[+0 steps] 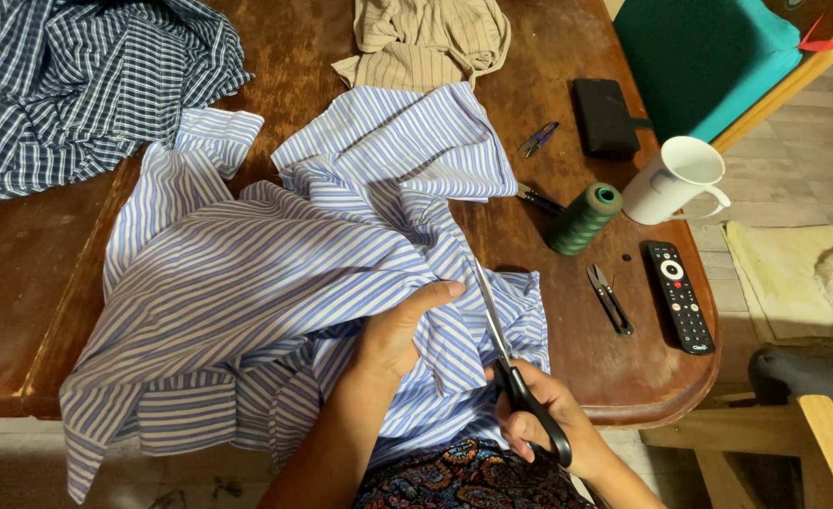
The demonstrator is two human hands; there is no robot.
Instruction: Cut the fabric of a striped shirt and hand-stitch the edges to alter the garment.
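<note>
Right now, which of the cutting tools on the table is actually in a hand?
The large black-handled scissors, held in the right hand with blades on the striped shirt. The small black snips and the blue-handled snips lie untouched on the table.

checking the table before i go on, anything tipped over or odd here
The white mug lies tipped on its side near the table edge, and the green thread spool lies on its side beside it. Nothing looks spilled.

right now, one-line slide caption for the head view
Left hand holds a blue striped shirt on a wooden table while the right hand works scissors into it.
</note>
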